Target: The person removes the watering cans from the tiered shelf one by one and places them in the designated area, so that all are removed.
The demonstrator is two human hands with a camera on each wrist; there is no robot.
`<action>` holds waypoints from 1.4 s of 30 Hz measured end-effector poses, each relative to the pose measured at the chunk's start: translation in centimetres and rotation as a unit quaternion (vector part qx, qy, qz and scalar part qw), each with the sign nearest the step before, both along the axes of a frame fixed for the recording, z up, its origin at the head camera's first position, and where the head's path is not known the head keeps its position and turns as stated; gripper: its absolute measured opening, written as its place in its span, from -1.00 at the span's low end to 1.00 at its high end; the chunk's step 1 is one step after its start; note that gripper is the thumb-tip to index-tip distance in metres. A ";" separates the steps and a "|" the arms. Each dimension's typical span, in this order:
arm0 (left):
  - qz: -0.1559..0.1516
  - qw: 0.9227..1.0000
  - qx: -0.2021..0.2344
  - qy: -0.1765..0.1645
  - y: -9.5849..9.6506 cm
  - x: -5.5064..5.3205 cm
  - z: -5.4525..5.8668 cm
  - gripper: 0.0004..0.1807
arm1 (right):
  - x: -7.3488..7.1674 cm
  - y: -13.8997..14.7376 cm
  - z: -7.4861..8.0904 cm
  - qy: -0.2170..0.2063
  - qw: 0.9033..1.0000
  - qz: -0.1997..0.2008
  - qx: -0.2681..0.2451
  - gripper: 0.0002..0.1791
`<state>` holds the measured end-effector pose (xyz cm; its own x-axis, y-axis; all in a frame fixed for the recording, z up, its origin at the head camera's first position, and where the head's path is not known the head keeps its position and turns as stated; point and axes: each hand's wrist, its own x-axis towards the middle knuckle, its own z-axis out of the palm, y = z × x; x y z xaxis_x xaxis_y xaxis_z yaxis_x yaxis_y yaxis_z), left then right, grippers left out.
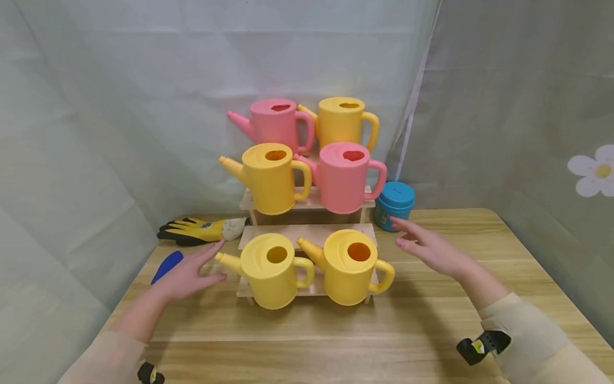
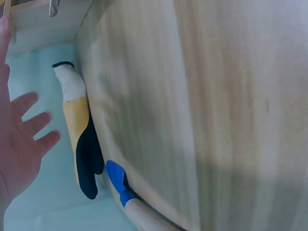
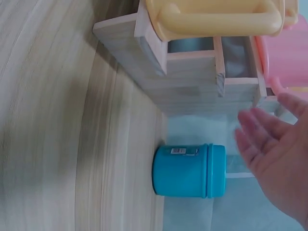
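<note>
Several toy watering cans stand on a tiered wooden rack. In the lowest row are a yellow watering can (image 1: pixel 272 282) on the left and another yellow watering can (image 1: pixel 349 277) on the right. Above them sit a yellow watering can (image 1: pixel 271 184) and a pink watering can (image 1: pixel 342 181); behind are a pink watering can (image 1: pixel 274 125) and a yellow watering can (image 1: pixel 339 122). My left hand (image 1: pixel 192 274), fingers extended and holding nothing, hovers beside the lower left can's spout. To the right of the rack, my right hand (image 1: pixel 434 253) is spread and holds nothing, near a blue tub.
The blue lidded tub (image 3: pixel 185 171) stands at the rack's back right. Left of the rack lie yellow and black work gloves (image 1: pixel 201 230) and a blue-bladed hand tool (image 2: pixel 117 178) with a pale handle. Fabric curtains (image 1: pixel 144 80) enclose the wooden table (image 1: pixel 288 357).
</note>
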<state>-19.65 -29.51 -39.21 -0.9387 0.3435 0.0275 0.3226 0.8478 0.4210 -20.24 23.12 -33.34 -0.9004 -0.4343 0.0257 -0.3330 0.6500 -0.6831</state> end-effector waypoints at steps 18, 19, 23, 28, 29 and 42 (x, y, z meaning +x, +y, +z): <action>0.002 0.990 0.116 -0.082 1.0 1.2 -2.0 -0.24 | 1.0 -1.3 -0.4 -0.044 0.994 0.055 -0.079 -0.30; 0.004 0.989 0.118 -0.087 1.0 1.2 -2.1 -0.24 | 1.0 -1.4 -0.4 -0.044 0.994 0.057 -0.080 -0.31; 0.003 0.987 0.127 -0.096 1.3 1.2 -2.6 -0.24 | 1.1 -1.6 -0.4 -0.041 0.994 0.054 -0.083 -0.33; -0.004 0.985 0.145 -0.098 1.7 1.1 -3.8 -0.23 | 0.8 -1.4 0.0 -0.033 0.992 0.050 -0.110 -0.39; -0.009 0.985 0.147 -0.095 1.7 1.1 -4.0 -0.24 | 0.8 -1.3 0.1 -0.030 0.992 0.050 -0.114 -0.40; 0.000 0.985 0.152 -0.077 2.8 1.0 -5.3 -0.28 | -0.1 -0.8 1.5 -0.011 0.992 0.038 -0.120 -0.40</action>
<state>-18.68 -26.72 -44.55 -0.9400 0.3408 -0.0133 0.2351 0.6757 0.6987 -20.37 22.36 -31.85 -0.8668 -0.4848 0.1166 -0.3574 0.4411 -0.8232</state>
